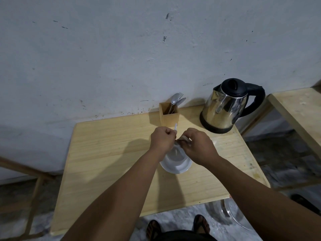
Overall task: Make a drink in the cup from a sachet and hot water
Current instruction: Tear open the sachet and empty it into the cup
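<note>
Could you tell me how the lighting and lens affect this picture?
Head view: dim, bluish light; both arms throw hard shadows across the table; the kettle mirrors its surroundings with mild glare; wide-angle distortion bends the table edges; the sachet between the hands is small and unclear.

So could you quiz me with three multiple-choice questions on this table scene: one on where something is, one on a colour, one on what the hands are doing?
1. Where does the kettle stand?
A. far right corner of the table
B. on the floor
C. near left corner

2. What colour is the kettle's handle?
A. red
B. black
C. white

3. What are the left hand and right hand doing?
A. resting flat on the table
B. lifting the kettle
C. together pinching a small sachet above the cup

Answers: 1 A, it stands by the wall at the right; 2 B, the handle is dark black plastic; 3 C, both hands meet over the cup.
</note>
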